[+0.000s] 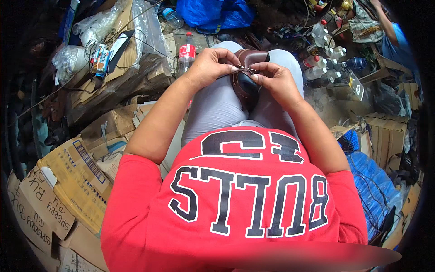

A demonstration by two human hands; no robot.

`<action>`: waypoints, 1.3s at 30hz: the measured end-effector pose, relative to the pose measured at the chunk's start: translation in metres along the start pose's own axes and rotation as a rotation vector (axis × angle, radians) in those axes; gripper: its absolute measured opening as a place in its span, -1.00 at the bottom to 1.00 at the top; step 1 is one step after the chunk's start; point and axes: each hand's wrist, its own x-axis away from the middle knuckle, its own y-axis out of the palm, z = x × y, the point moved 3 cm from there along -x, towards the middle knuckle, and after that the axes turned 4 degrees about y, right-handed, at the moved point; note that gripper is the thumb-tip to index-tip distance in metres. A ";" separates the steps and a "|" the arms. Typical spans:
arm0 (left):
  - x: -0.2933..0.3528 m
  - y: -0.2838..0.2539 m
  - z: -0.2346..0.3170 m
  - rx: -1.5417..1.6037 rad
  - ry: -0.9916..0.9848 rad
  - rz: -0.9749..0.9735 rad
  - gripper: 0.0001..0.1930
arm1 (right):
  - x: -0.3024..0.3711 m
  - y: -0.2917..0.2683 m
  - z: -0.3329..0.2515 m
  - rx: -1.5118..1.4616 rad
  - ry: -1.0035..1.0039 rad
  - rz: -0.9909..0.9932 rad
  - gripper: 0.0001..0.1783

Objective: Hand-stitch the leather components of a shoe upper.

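Observation:
A dark brown leather shoe (250,56) with a black inner part rests between my thighs, over my grey trousers. At its middle, a thin brown lace (245,69) runs across the opening. My left hand (209,67) pinches one side of this lace between thumb and fingertips. From the other side, my right hand (279,82) grips the lace the same way, its thumb against the dark part of the shoe. The two sets of fingertips are close together. Parts of the shoe are hidden behind my fingers, and the lace ends are too small to follow.
A red-capped bottle (186,53) stands beyond my left forearm. Several plastic bottles (331,56) cluster at the far right, near a blue plastic bundle (369,190). Flattened cardboard (77,170) covers the left side; a blue sheet (217,13) lies ahead. Another person's arm (386,22) shows far right.

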 end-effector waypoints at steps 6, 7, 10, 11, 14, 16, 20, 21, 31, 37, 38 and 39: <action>-0.003 0.004 -0.006 0.041 0.013 0.009 -0.85 | 0.002 0.007 -0.002 -0.159 0.001 0.030 -0.74; -0.004 0.006 -0.005 0.066 0.021 0.008 -0.85 | 0.002 0.007 -0.001 -0.209 0.008 0.035 -0.75; -0.005 0.009 -0.001 0.081 0.026 0.009 -0.85 | 0.000 0.004 -0.004 -0.245 0.027 0.024 -0.76; -0.005 0.010 0.001 0.069 0.033 0.017 -0.85 | -0.001 0.002 -0.005 -0.246 0.028 0.025 -0.76; -0.008 0.013 0.008 0.008 0.071 0.031 -0.86 | -0.002 -0.004 -0.013 -0.229 0.024 0.017 -0.77; -0.012 0.014 0.010 -0.042 0.104 0.037 -0.87 | -0.001 -0.010 -0.016 -0.115 0.045 0.020 -0.78; -0.017 0.018 0.016 -0.078 0.171 -0.002 -0.87 | -0.005 -0.018 -0.020 -0.068 0.001 0.007 -0.83; -0.017 0.019 0.018 -0.055 0.168 -0.016 -0.86 | -0.005 -0.019 -0.022 -0.068 0.001 0.010 -0.83; -0.001 -0.040 0.023 -0.399 0.474 0.185 -0.85 | 0.005 -0.048 -0.032 0.075 0.038 0.013 -0.88; 0.016 0.012 0.065 -0.532 0.511 0.105 -0.93 | -0.001 -0.026 -0.026 -0.005 0.039 -0.020 -0.89; 0.018 0.016 0.063 -0.533 0.513 0.110 -0.93 | 0.000 -0.024 -0.024 -0.043 0.058 -0.007 -0.89; 0.021 0.022 0.064 -0.789 0.616 0.108 -0.93 | 0.000 -0.021 -0.022 -0.078 0.050 -0.022 -0.90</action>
